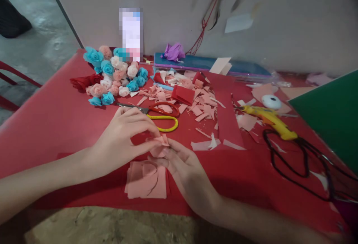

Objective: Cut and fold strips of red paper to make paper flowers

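Note:
Between my two hands is a small folded piece of pink crepe paper, held above the table. My left hand pinches its upper left side with thumb and fingers. On the other side, my right hand grips the same paper between thumb and fingertips. Just below lies a stack of pink paper squares, partly shaded by my hands. Scissors with one red and one yellow handle loop rest beyond my left hand, blades pointing left and partly behind it.
Paper flowers in blue, pink, white and red cluster at the back left. Pink paper scraps spread across the middle. A yellow glue gun with a black cable lies right, near a green board. The red table meets a wall behind.

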Action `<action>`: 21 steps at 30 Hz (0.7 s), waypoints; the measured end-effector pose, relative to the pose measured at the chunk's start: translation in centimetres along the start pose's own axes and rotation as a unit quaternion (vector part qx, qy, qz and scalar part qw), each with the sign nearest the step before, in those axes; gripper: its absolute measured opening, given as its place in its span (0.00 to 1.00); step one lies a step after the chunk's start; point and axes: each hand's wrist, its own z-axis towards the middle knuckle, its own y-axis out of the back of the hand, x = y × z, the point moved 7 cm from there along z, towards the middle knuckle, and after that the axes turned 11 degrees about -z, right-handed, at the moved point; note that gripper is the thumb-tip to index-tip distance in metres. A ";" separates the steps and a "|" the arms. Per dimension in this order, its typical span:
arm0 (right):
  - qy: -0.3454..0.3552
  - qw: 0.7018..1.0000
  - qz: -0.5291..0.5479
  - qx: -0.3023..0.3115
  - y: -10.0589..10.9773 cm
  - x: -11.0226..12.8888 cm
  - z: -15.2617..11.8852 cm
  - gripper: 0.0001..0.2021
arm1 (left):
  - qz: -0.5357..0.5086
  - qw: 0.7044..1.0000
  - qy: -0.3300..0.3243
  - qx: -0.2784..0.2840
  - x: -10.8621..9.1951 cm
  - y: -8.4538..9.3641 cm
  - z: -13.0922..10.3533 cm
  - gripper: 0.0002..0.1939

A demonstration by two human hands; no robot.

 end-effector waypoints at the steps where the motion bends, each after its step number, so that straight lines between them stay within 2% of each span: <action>1: -0.001 1.000 -0.001 0.001 0.0 -0.1 0.0 0.06 | -0.013 1.000 0.008 -0.001 0.0 0.0 0.0 0.09; 6: -0.005 1.000 -0.012 -0.003 -0.1 0.1 -0.1 0.08 | -0.032 0.999 0.033 -0.007 0.3 0.1 0.0 0.10; 13: -0.015 1.000 -0.001 0.017 -0.6 0.3 -0.2 0.04 | -0.013 1.000 0.013 0.012 0.2 0.3 0.1 0.12; 21: -0.047 0.998 -0.013 0.039 -1.0 0.1 -0.5 0.13 | -0.003 0.999 -0.001 0.051 -0.4 0.7 -0.1 0.10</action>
